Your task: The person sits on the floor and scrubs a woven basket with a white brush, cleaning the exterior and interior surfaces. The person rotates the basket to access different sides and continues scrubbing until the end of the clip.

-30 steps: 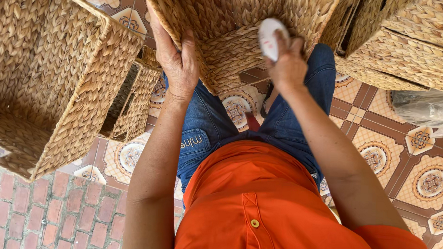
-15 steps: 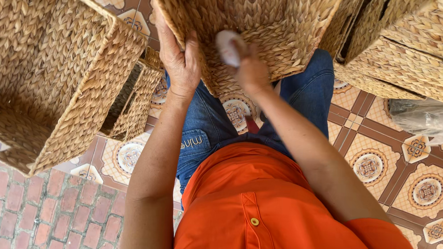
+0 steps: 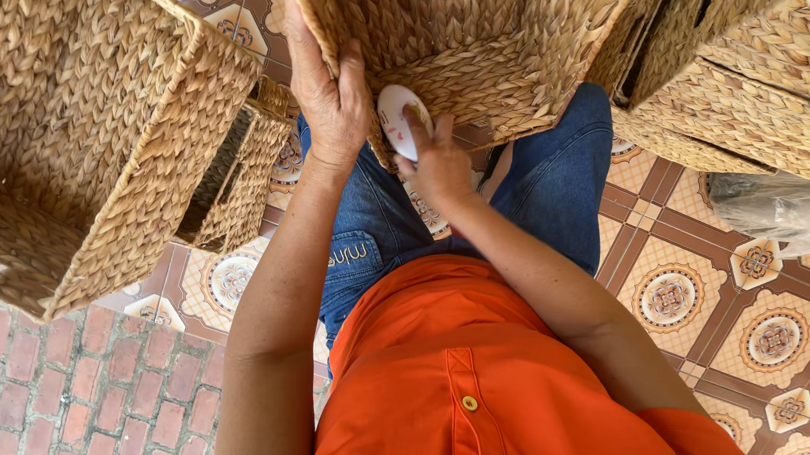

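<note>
Against coarse woven basket (image 3: 465, 50), smooth white oval disc (image 3: 397, 120), right hand (image 3: 439, 161)

The tan square basket (image 3: 465, 50) is coarse braided plant fibre, rough and matt, like the open woven basket (image 3: 85, 145) on the left. The small white oval tag (image 3: 396, 120) looks smooth, perhaps paper. The patterned floor tiles (image 3: 690, 300) are slightly glossy; the red bricks (image 3: 76, 395) are matt.

woven baskets (image 3: 94, 145) crowding left, right, tiled floor (image 3: 743, 311) open
</note>
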